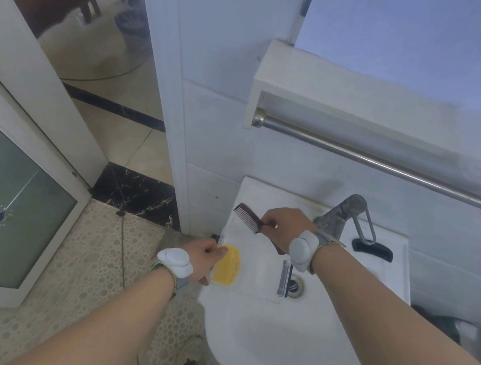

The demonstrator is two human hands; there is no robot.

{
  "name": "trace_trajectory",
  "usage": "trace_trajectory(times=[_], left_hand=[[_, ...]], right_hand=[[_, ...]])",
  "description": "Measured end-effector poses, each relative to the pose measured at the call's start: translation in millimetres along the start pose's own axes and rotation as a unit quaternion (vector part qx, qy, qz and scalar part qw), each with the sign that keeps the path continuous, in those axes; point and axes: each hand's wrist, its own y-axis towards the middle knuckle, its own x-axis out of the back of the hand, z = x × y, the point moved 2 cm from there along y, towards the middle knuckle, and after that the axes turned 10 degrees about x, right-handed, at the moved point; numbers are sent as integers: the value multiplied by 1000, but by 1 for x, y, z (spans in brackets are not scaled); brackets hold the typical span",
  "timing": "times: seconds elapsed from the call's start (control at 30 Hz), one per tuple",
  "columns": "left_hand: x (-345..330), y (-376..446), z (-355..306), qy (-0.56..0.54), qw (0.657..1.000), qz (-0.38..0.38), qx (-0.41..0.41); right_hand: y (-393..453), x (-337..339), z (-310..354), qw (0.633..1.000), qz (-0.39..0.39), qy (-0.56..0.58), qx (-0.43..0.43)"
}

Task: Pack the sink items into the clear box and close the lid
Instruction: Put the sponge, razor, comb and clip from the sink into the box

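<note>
A clear box (252, 264) rests on the left side of the white sink (287, 343). Inside it lie a yellow perforated soap holder (227, 268) and a grey razor (285, 278). My left hand (205, 259) grips the box's left edge beside the yellow piece. My right hand (284, 222) pinches the handle of a dark red comb (247, 216) and holds it over the box's far end, teeth down. A black comb (373, 250) lies on the sink ledge right of the tap.
A metal tap (342, 215) stands at the back of the sink, close to my right wrist. A steel towel rail (389, 169) runs along the tiled wall above. An open door (10, 181) and tiled floor (79, 283) are on the left.
</note>
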Motion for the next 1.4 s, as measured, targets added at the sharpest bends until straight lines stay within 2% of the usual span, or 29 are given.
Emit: trace_trajectory(times=[0.13,0.2,0.5,0.67,0.8,1.23,1.4], left_hand=[[0,-1,-1,40,999,2,-4],[-1,-2,0,50,999,7,-8],[-7,3,5,31,999,-9,-15],[-6,10,10,20,1000,-3,-15],[-6,14,12,10,1000,0,-15],[-8,8,9,1,1000,-6,-12],[-9,7,8,-2,1000,-12,-22]], right_hand=[[-4,-19,3,989,134,-67,-6],[-2,-31,0,984,160,-74,-16],[20,-61,-1,986,124,-108,-19],[23,-69,-2,979,146,-138,-29],[17,-80,-6,981,118,-148,-37],[11,-101,-15,982,88,-162,-52],[11,-100,-17,988,73,-128,-46]])
